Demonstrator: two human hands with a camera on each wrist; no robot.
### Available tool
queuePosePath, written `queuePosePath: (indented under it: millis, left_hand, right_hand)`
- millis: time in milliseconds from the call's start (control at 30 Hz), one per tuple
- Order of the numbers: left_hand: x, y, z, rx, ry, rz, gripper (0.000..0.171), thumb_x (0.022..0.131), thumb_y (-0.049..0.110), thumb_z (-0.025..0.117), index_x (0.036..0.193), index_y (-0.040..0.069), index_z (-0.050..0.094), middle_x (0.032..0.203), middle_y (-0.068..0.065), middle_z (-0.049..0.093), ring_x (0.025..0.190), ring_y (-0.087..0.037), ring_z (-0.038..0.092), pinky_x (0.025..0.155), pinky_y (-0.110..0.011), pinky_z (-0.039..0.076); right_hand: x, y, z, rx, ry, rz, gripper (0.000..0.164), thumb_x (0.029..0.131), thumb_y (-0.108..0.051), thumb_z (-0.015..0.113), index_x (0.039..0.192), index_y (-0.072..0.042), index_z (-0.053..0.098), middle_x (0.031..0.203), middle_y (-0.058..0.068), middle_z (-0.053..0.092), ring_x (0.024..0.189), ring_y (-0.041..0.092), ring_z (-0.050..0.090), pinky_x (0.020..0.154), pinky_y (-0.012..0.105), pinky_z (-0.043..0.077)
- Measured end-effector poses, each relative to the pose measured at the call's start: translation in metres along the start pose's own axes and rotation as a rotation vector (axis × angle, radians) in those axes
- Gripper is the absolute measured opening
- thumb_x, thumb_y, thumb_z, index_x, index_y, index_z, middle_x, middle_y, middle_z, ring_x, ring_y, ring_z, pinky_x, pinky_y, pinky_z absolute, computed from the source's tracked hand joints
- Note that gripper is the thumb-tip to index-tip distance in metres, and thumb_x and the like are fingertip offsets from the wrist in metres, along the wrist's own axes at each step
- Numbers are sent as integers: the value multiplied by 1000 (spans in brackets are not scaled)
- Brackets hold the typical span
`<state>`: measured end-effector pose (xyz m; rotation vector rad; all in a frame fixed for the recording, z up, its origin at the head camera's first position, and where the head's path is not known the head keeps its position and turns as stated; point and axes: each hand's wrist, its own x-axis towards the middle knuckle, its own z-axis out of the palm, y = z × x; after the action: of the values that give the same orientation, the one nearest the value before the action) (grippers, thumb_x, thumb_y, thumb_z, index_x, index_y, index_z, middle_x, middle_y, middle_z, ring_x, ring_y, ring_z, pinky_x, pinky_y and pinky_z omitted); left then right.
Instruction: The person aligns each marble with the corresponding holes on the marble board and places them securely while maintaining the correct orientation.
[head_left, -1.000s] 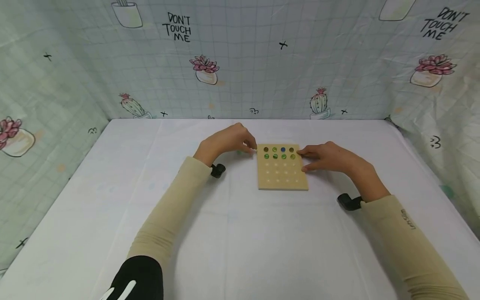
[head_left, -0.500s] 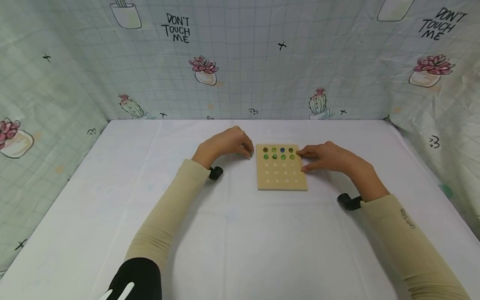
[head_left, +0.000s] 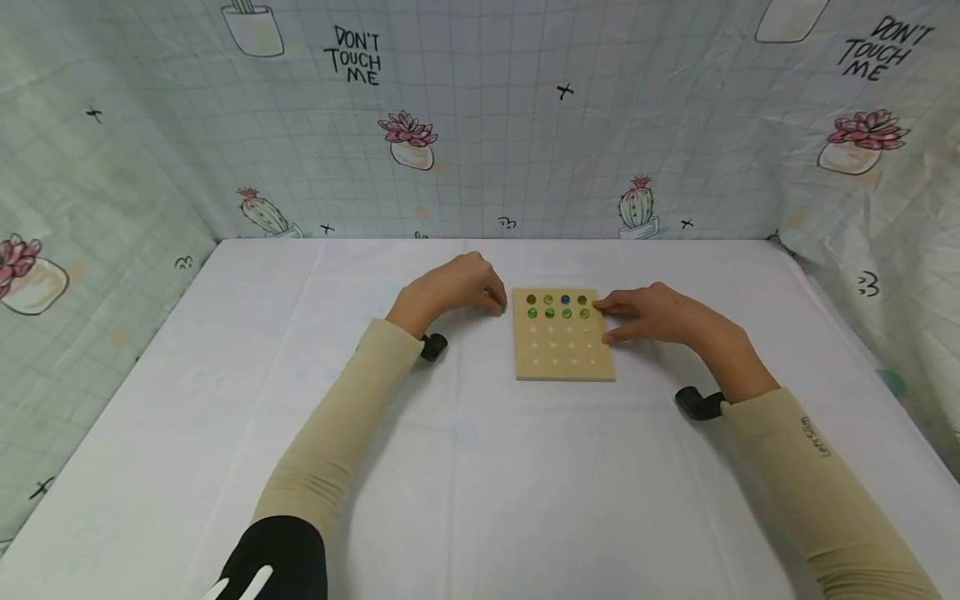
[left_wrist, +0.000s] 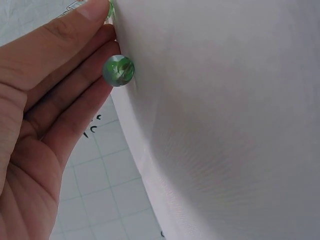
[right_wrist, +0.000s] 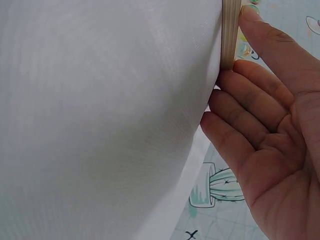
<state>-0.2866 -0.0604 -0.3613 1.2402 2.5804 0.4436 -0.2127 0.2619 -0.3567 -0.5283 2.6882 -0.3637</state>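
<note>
A pale wooden board (head_left: 564, 346) with rows of round hollows lies flat on the table. Glass marbles, mostly green with one blue (head_left: 566, 299), fill its two far rows; the nearer hollows hold none. Just left of the board, my left hand (head_left: 456, 287) pinches a green marble (left_wrist: 111, 8) between thumb and index finger, partly hidden by the thumb. A second green marble (left_wrist: 119, 70) sits by the other fingertips, at the table surface. My right hand (head_left: 663, 312) touches the board's right side with its thumb and fingertips, the fingers fairly straight.
White cloth covers the table (head_left: 480, 483) on all sides of the board. A printed curtain (head_left: 480, 150) with cactus drawings hangs behind and along both sides. Each wrist wears a small black camera, such as the right wrist camera (head_left: 699, 404).
My left hand has drawn slightly back and left from the board's far left corner, its fingertips now lower beside the marbles. My right hand and the board have stayed in place.
</note>
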Motion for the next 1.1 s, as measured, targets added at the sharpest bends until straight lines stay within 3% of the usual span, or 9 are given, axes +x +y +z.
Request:
queuePosePath:
  millis: [233, 533, 1100]
  left_hand:
    - [-2, -1, 1, 0, 9, 8, 19, 87, 18, 82, 104, 11, 82, 105, -1, 78, 96, -12, 71, 86, -24, 56]
    - [-10, 2, -3, 12, 72, 21, 18, 89, 15, 80, 106, 11, 81, 106, -1, 77, 99, -13, 71, 88, -26, 56]
    - [-10, 19, -5, 14, 49, 97, 21, 90, 15, 80, 110, 10, 80, 110, -2, 77, 104, -14, 71, 93, -27, 55]
  right_hand:
    - [1, 0, 1, 7, -8, 9, 68, 92, -45, 75, 148, -12, 55, 149, 15, 53, 141, 41, 43, 111, 60, 39]
    - [1, -3, 0, -6, -1, 5, 67, 92, -43, 75, 147, -12, 55, 148, 15, 54, 139, 42, 45, 110, 60, 41]
    - [2, -2, 1, -12, 5, 2, 66, 92, -42, 75, 147, -11, 56, 148, 15, 55, 140, 41, 45, 110, 60, 41]
